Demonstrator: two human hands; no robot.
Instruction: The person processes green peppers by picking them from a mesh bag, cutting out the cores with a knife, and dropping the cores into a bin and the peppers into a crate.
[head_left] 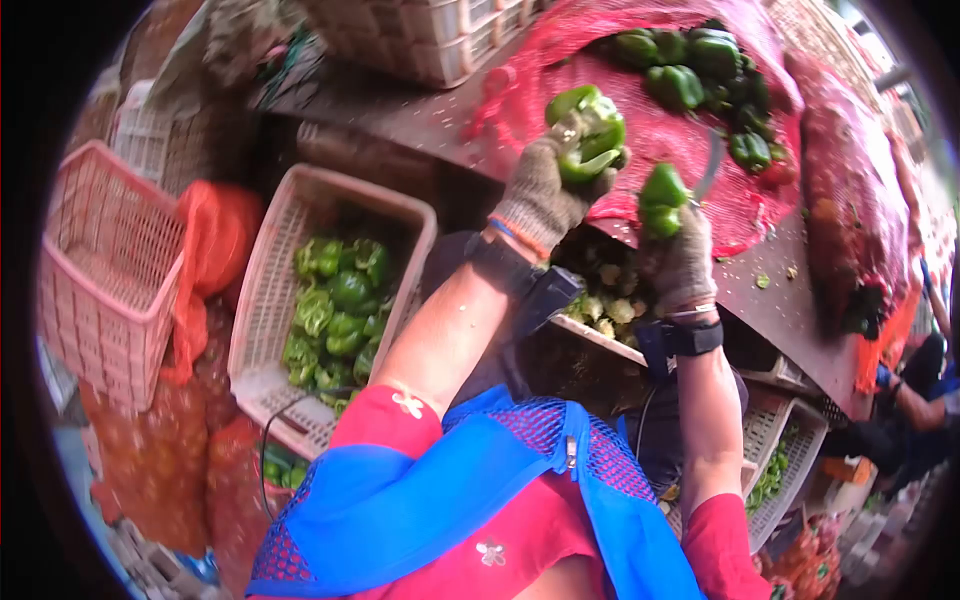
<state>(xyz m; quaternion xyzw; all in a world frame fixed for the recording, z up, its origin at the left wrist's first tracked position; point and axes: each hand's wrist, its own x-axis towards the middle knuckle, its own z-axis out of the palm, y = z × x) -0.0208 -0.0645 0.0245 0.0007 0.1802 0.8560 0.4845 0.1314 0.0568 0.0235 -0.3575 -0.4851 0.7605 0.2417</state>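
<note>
My left hand, in a knitted work glove, is closed around a green bell pepper that looks cut open, with pale flesh showing at its top. My gloved right hand grips another green bell pepper. A thin curved knife blade rises beside that pepper from the same hand; its handle is hidden. Beyond both hands, whole dark green peppers lie on a red mesh sack spread on the table. Below, between my forearms, a crate holds pale pepper cores.
A crate with green peppers in it stands at my left. Farther left are a pink crate and orange netting. A filled mesh sack lies on the table's right. Another person's arm shows at far right.
</note>
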